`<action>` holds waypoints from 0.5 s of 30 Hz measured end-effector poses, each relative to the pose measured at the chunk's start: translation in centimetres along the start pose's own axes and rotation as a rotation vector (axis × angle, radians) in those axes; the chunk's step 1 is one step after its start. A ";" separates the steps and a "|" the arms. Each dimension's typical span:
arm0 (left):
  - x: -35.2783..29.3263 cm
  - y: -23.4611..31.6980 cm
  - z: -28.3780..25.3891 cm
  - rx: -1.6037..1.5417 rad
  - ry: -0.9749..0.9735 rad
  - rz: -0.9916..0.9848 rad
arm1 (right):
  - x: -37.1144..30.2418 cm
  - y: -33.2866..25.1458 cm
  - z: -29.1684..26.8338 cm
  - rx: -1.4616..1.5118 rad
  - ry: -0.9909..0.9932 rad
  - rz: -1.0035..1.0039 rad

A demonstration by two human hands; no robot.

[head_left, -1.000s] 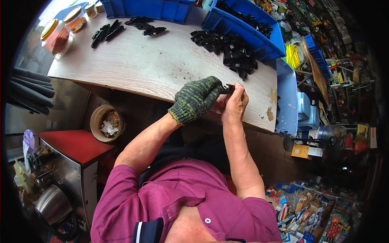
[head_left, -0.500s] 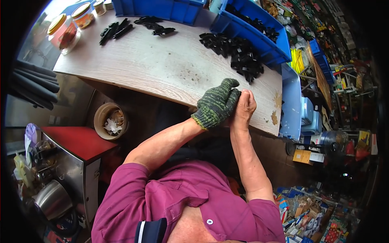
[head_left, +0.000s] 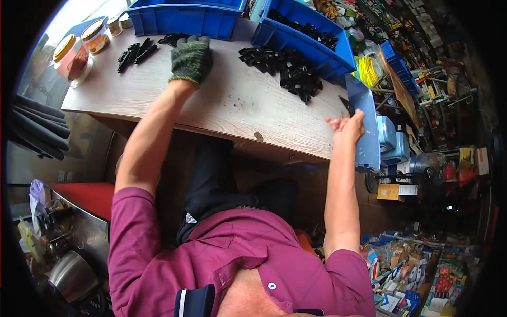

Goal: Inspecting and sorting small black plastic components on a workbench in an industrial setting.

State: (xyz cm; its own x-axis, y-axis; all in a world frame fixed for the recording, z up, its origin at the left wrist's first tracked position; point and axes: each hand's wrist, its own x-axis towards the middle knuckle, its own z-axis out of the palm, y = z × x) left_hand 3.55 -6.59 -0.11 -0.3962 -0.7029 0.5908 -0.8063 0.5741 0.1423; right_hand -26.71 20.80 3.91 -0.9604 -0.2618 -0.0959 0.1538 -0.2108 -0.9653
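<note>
My left hand (head_left: 191,61), in a green-and-black knit glove, reaches over the far left-middle of the table. Its fingers extend onto a small group of black plastic parts (head_left: 170,38) and partly cover them; nothing shows gripped in it. At the table's right end is my bare right hand (head_left: 347,128), somewhat blurred. A black plastic part (head_left: 346,106) is at its fingertips, seemingly pinched there, while the other fingers spread leftward. Just right of this hand stands a light-blue bin (head_left: 365,138), its inside mostly hidden.
A heap of black parts (head_left: 288,68) lies on the table (head_left: 232,111) before a blue crate (head_left: 311,45) holding more. Another blue crate (head_left: 185,21) stands at the back. Several black pieces (head_left: 136,54) and a lidded jar (head_left: 71,58) are at left. Yellow coiled cord (head_left: 365,71) hangs at right.
My hands, together at the table's front edge before, have separated. The left moved far left to the black parts; the right moved rightward beside the light-blue bin. The view shifted slightly.
</note>
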 end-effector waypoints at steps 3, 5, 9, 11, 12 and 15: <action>0.9 -1.3 0.5 0.018 -0.097 0.049 | 1.7 -1.8 -0.6 -0.124 0.319 -0.058; 0.7 -1.5 0.5 0.055 -0.199 0.136 | 0.9 -0.7 -0.5 -0.213 0.235 -0.030; 0.3 -0.6 0.4 -0.145 -0.075 0.109 | -0.8 1.6 0.9 -0.315 -0.079 0.107; -0.1 1.0 -0.5 -0.358 -0.061 0.043 | -1.0 2.3 1.7 -0.357 -0.122 0.150; -0.6 1.6 -1.4 -0.563 -0.045 -0.031 | -1.0 2.6 2.3 -0.398 -0.177 0.196; -3.0 1.8 -0.6 -0.785 -0.005 -0.031 | -1.2 3.4 4.1 -0.524 -0.209 0.190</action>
State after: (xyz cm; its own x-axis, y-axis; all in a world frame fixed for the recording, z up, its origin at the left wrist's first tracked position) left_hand 3.54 -3.18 -1.16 -0.3819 -0.7241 0.5743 -0.2716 0.6819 0.6791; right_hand -24.09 16.51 1.73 -0.8530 -0.4406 -0.2798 0.1318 0.3370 -0.9322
